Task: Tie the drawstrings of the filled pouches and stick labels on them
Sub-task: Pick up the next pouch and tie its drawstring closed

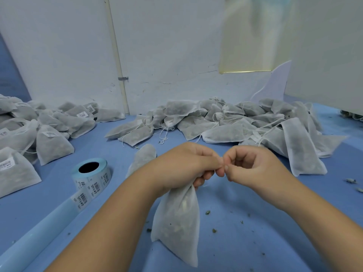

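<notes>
White wall (59,55) w/ pipe (118,55), blue surface (265,242), maybe window (247,46).

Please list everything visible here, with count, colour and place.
held pouch: one, white, centre, near edge
unlabelled pouches: many, white, heap at the back right, strings loose
labelled pouches: many, white, heap at the left
single pouch: one, white, lying behind the left forearm
label roll: one, light blue, left of centre, strip unrolled toward the near left
green crumbs: several, scattered on the blue table
left hand: grips the held pouch's neck
right hand: pinches at its top
</notes>
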